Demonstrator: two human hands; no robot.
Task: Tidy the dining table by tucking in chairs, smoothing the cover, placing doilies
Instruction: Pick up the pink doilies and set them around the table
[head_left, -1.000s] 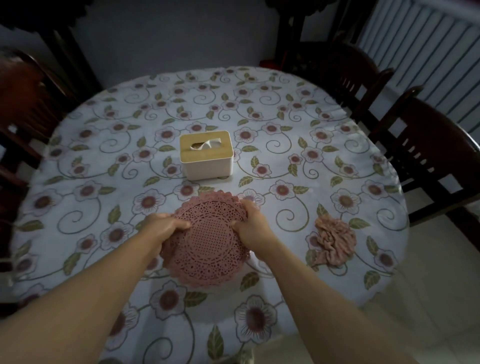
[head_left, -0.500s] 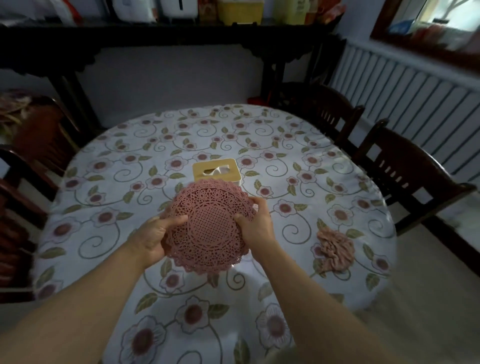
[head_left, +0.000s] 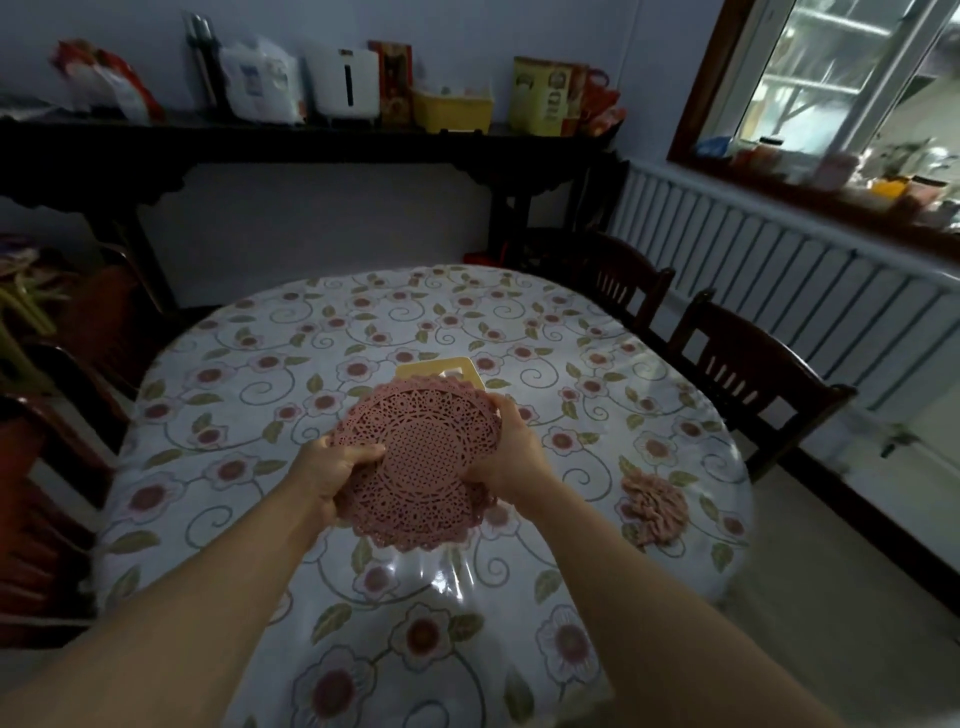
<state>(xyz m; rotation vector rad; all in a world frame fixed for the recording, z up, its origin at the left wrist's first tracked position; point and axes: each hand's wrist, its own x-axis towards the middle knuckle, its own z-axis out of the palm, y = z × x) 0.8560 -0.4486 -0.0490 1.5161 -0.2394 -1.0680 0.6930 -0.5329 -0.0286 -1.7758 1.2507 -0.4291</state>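
A stack of round pink lace doilies (head_left: 423, 457) is held above the oval table, tilted toward me. My left hand (head_left: 332, 470) grips its left edge with the thumb on top. My right hand (head_left: 511, 449) grips its right edge. Below lies the flowered cover (head_left: 270, 395) under clear plastic. A crumpled pink doily or cloth (head_left: 655, 506) rests on the cover at the right. The doilies hide most of a white tissue box with a tan lid (head_left: 441, 370).
Two dark wooden chairs (head_left: 748, 379) stand along the table's right side, in front of a white radiator (head_left: 779, 270). More dark chairs (head_left: 57, 415) are at the left. A black sideboard (head_left: 311, 150) loaded with boxes and bags lines the far wall.
Both hands have lifted the doilies off the cover and raised them toward me. The view has tilted up, so the sideboard and window now show.
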